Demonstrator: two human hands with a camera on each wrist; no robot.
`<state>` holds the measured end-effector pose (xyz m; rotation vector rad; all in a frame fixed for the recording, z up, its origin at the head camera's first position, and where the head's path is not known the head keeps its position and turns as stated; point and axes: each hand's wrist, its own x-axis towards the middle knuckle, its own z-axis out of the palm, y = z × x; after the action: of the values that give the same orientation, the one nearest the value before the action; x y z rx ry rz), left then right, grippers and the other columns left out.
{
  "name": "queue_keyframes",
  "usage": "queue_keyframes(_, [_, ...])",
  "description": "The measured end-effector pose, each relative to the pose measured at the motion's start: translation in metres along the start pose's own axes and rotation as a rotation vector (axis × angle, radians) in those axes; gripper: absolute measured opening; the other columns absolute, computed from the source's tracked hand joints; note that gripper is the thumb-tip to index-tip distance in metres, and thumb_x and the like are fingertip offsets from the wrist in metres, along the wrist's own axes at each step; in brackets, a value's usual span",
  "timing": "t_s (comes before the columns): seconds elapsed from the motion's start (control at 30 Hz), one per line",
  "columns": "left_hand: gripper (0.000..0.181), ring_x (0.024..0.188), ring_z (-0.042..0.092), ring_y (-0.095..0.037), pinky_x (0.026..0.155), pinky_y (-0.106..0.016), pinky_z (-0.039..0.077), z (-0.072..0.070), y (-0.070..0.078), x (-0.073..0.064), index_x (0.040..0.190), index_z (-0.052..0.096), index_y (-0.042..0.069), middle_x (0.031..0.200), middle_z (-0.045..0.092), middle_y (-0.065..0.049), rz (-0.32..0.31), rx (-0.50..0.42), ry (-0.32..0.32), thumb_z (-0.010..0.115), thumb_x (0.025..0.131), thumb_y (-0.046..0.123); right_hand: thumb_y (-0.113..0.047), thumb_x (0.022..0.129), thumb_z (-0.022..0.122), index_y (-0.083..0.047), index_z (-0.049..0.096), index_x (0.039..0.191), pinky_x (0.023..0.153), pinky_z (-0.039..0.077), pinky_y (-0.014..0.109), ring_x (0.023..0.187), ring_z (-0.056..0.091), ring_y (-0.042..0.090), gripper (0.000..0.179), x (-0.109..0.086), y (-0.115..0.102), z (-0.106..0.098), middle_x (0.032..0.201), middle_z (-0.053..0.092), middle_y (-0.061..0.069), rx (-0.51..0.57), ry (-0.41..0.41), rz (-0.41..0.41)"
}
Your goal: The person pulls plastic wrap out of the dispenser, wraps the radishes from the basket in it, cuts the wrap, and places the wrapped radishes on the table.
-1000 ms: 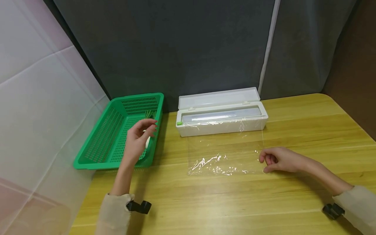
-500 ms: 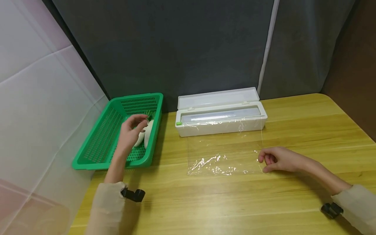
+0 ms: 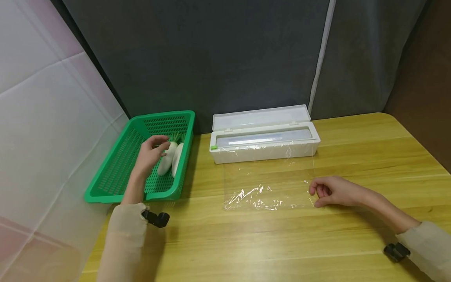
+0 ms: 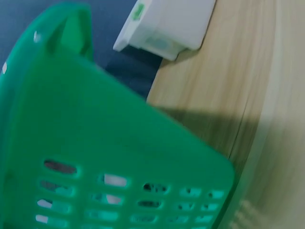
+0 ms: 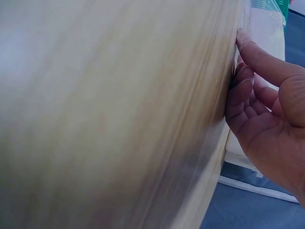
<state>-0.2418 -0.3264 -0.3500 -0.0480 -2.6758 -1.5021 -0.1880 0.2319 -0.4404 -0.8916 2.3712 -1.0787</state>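
My left hand (image 3: 148, 156) hangs over the green basket (image 3: 95, 192), fingers loosely bent and holding nothing, beside two white radishes (image 3: 166, 160) with green tops. In the left wrist view the basket's wall (image 4: 119, 129) fills the foreground and the hand is out of sight. A sheet of clear plastic wrap (image 3: 260, 196) lies drawn out from its white dispenser box (image 3: 267, 150). My right hand (image 3: 332, 191) rests at the sheet's near right corner. Its thumb (image 5: 259, 56) reaches straight to the wrap's edge, the other fingers are bent, and a gap shows between thumb and forefinger.
The dispenser's lid (image 3: 260, 117) stands raised against the dark curtain (image 3: 211, 58) behind the wooden table (image 3: 267, 243). A green slider (image 3: 213, 147) sits at the box's left end. A white sheet (image 3: 46, 129) hangs on the left.
My left hand has moved left and a little farther back over the basket, bringing the radishes into sight. The right hand and the plastic wrap have stayed put.
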Motion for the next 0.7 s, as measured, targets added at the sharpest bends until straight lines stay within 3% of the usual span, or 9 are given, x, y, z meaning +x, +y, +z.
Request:
queue_keyframes(0.13, [0.05, 0.126, 0.046, -0.041, 0.102, -0.054, 0.043, -0.007, -0.005, 0.005, 0.147, 0.041, -0.005, 0.142, 0.042, -0.028, -0.048, 0.026, -0.042, 0.047, 0.108, 0.025, -0.023, 0.086, 0.082, -0.009, 0.061, 0.101, 0.062, 0.044, 0.023, 0.069, 0.049, 0.005, 0.029, 0.0, 0.0, 0.0, 0.075, 0.052, -0.007, -0.001, -0.001, 0.001])
queue_keyframes(0.47, [0.059, 0.125, 0.045, -0.047, 0.103, -0.057, 0.041, -0.021, -0.018, 0.016, 0.151, 0.032, -0.007, 0.148, 0.035, -0.033, -0.175, 0.102, -0.125, 0.048, 0.108, 0.029, -0.022, 0.087, 0.081, -0.009, 0.062, 0.101, 0.061, 0.045, 0.023, 0.069, 0.05, 0.006, 0.027, 0.001, 0.002, 0.0, 0.076, 0.052, -0.006, 0.014, -0.001, -0.005])
queue_keyframes(0.7, [0.06, 0.106, 0.05, -0.032, 0.092, -0.048, 0.047, -0.023, -0.031, 0.019, 0.145, 0.031, -0.012, 0.133, 0.04, -0.03, -0.233, 0.165, -0.204, 0.05, 0.107, 0.029, -0.022, 0.087, 0.081, -0.008, 0.061, 0.101, 0.061, 0.044, 0.023, 0.069, 0.05, 0.006, 0.028, 0.001, 0.003, 0.001, 0.076, 0.052, -0.006, 0.023, -0.01, 0.016])
